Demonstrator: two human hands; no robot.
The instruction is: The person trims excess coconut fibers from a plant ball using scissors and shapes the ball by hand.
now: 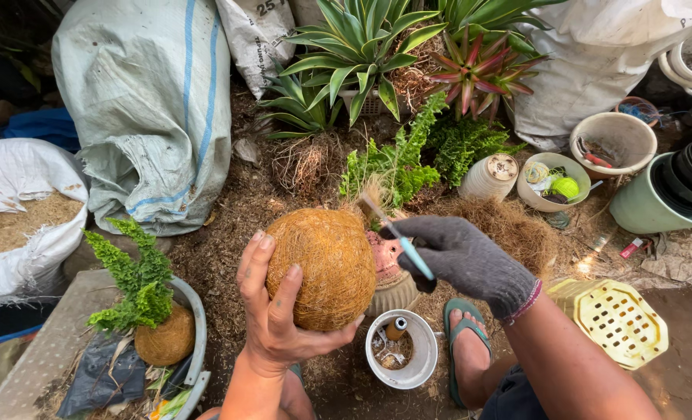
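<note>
The left hand [272, 311], bare, cups a round ball of coconut fibre [320, 267] from below and from its left side, fingers curled up over the surface and thumb hooked under the bottom edge, a closed, firm hold. The ball is golden-brown, tightly wrapped in fine wiry strands that run crosswise all over it, slightly egg-shaped, no plant showing on the side facing up; it sits in mid-air, centre of view, above a small white cup [400, 349] on the ground. The right hand [458, 253] wears a dark grey knit glove and is closed around a thin tool with a light blue handle [408, 250], its pale tip pointing up-left toward the top right of the ball; can't tell whether the tip touches the fibre. Just behind the ball, partly hidden, a pinkish pot [385, 260] on a ribbed tan base. A foot in a green sandal [462, 342] rests beside the cup. Lower left, a grey tub [198, 327] holds a finished fibre ball with a green fern [147, 299] growing out of it. Loose fibre litter covers the ground; big white sacks [147, 101] and spiky green and red plants [408, 47] stand behind, a yellow slotted crate [614, 319] lies to the right.
</note>
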